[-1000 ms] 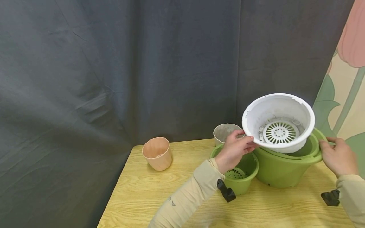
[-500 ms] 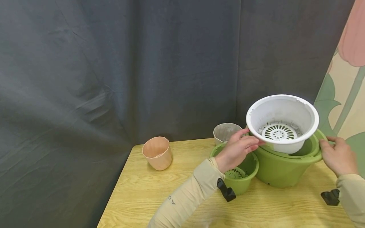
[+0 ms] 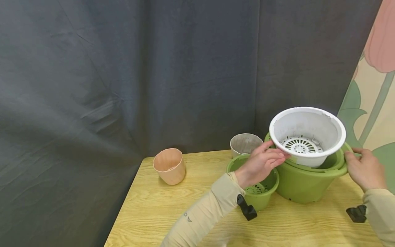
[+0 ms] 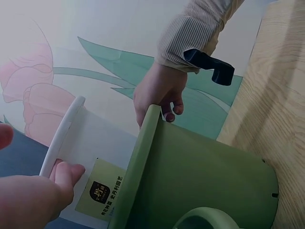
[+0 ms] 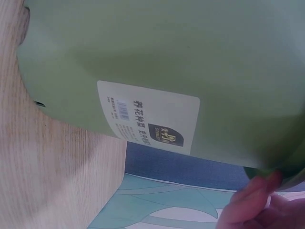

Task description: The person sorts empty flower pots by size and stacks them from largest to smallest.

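In the head view, a white plastic flowerpot (image 3: 308,116) with a slotted base sits slightly tilted, partly inside the mouth of a large green flowerpot (image 3: 302,187). My left hand (image 3: 260,163) holds the white pot by its left rim, with fingers (image 4: 66,175) bent under the lip in the left wrist view. A pale label (image 4: 100,188) shows on the white wall. My right hand (image 3: 366,169) grips the green pot's right rim. Two green rims show there, one within the other. In the right wrist view, the green pot bears a label (image 5: 150,117).
A smaller green pot (image 3: 262,199) stands left of the large one, partly behind my left forearm. Behind it is a greyish-white pot (image 3: 246,144). A peach pot (image 3: 169,166) stands near the left edge of the wooden table (image 3: 148,212). A dark curtain (image 3: 197,75) hangs behind.
My left hand and the white pot have moved a little right and down, and the pot sits lower over the green one. My right hand has stayed on the green rim.
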`<state>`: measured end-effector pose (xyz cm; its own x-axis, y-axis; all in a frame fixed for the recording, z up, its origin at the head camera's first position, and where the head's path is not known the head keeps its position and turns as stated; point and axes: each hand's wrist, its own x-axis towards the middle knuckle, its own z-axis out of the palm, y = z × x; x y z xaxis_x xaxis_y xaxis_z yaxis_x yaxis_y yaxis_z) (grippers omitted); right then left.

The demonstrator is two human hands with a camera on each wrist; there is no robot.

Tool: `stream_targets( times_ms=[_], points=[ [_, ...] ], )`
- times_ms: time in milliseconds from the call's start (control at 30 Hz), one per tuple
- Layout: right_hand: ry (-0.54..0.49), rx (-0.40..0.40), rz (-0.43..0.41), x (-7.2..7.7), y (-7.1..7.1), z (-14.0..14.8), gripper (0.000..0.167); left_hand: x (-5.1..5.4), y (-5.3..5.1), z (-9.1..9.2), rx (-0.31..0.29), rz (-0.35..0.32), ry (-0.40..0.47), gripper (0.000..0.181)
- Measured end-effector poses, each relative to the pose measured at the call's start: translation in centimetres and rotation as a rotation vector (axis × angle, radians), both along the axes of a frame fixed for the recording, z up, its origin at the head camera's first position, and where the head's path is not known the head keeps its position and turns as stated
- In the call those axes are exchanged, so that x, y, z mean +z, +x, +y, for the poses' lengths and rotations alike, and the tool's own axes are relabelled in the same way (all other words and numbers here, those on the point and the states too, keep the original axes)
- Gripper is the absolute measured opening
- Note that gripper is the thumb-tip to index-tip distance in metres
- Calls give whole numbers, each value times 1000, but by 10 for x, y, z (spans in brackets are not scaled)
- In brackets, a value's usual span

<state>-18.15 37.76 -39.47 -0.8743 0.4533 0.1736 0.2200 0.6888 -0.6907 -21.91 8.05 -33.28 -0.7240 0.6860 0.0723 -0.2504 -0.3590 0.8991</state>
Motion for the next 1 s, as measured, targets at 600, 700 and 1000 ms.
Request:
stream_targets(
  times_ms=[600,700,1000],
  points=[
    [6,16,24,-2,0,3,62,-6,1,10,-1,24,-32,56],
    [3,22,19,-2,0,2,62,-7,2,12,-8,23,-25,57],
    [4,24,21,0,1,0,62,-9,1,14,-6,-3,-15,60]
  ],
)
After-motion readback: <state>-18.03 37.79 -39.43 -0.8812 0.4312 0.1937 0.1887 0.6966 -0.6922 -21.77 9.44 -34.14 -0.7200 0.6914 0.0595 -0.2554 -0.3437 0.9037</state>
